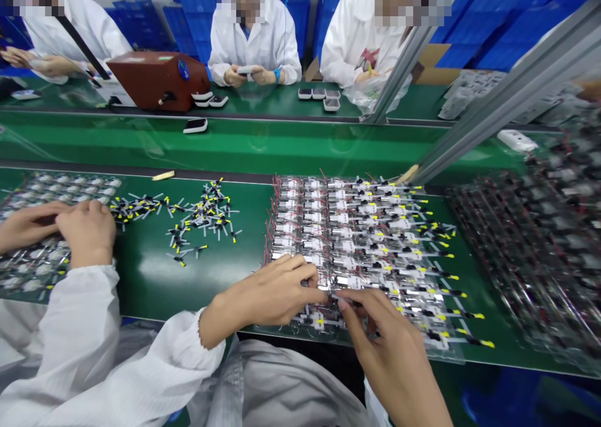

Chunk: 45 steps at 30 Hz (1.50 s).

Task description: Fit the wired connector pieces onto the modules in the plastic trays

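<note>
A clear plastic tray (453,352) in front of me holds rows of small white and metal parts with red wires (340,218). Along its right side lie thin grey strips with black middles and yellow ends (454,278). My left hand (277,292) reaches over the tray's near left part, its thumb and index finger closed together. Facing it, my right hand (387,330) pinches at the same spot, fingertips almost meeting the left ones. Between the fingertips is something small and greyish, mostly hidden, which I cannot make out.
Loose yellow-tipped pieces (206,213) lie left of the tray. A co-worker's hands (89,226) work over another tray (28,270) at far left. Stacked trays (526,252) stand at right. A metal post (469,114) slants above. Several people sit opposite, by a brown box (150,79).
</note>
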Motion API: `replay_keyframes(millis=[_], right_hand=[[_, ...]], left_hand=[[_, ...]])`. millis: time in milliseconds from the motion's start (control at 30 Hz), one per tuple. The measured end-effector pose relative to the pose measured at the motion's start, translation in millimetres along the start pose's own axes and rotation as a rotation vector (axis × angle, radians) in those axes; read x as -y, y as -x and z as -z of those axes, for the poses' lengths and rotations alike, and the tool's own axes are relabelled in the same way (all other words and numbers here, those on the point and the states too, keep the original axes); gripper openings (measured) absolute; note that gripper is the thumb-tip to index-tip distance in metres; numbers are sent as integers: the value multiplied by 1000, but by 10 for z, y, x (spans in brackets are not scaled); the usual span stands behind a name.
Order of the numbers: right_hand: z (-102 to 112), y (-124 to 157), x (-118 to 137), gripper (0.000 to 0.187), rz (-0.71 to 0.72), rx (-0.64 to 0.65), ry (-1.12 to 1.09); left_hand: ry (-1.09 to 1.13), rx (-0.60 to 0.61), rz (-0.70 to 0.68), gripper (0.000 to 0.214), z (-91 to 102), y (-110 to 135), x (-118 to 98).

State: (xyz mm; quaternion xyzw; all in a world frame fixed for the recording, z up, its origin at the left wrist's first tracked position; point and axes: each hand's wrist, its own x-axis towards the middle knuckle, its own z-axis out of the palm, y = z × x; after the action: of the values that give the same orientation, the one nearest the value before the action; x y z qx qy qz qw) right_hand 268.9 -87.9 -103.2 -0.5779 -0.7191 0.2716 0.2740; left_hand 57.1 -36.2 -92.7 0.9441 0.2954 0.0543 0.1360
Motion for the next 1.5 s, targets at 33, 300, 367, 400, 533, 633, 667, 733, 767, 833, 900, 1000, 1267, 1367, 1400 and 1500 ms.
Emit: replay_keyframes(millis=[33,300,367,400,533,633,667,733,767,833,900,1000,1267,1367,1400,1500], right_hand=[[1,1,5,27,2,12,-7],[-1,-43,-3,26,22,24,7],[-8,-37,-7,25,6,13,15],[-11,-32,-6,25,0,8,17],[-29,-34,25,24,14,12,11],[-57,-69,54,22,43,29,3],[-68,-82,60,22,47,33,3],[-86,-102,66,22,44,38,4],[-92,-108,66,22,43,37,4],[-98,-113,66,23,43,37,4],[-98,-114,67,25,40,44,9],[-97,-117,66,27,40,48,15],[-96,-132,35,22,47,99,26],[-84,-150,36,22,41,118,18],[-79,-157,39,21,40,127,16],[-64,-168,47,21,39,154,11]], left_hand=[[-19,0,4,15,3,-3,-5],[-6,1,21,15,70,-9,-30],[79,-22,42,13,69,14,-10],[118,-38,50,11,62,27,3],[211,-90,74,14,0,65,41],[241,-119,94,12,-47,67,33],[250,-132,100,12,-61,66,25],[274,-165,107,14,-90,68,7],[288,-185,110,17,-107,72,-1],[312,-228,115,27,-146,87,-16],[337,-262,133,30,-189,104,-27],[387,-299,161,25,-249,120,-33],[354,-325,123,23,-300,88,14],[364,-308,112,24,-294,80,20],[372,-299,114,25,-294,81,18],[419,-273,150,35,-302,92,4]])
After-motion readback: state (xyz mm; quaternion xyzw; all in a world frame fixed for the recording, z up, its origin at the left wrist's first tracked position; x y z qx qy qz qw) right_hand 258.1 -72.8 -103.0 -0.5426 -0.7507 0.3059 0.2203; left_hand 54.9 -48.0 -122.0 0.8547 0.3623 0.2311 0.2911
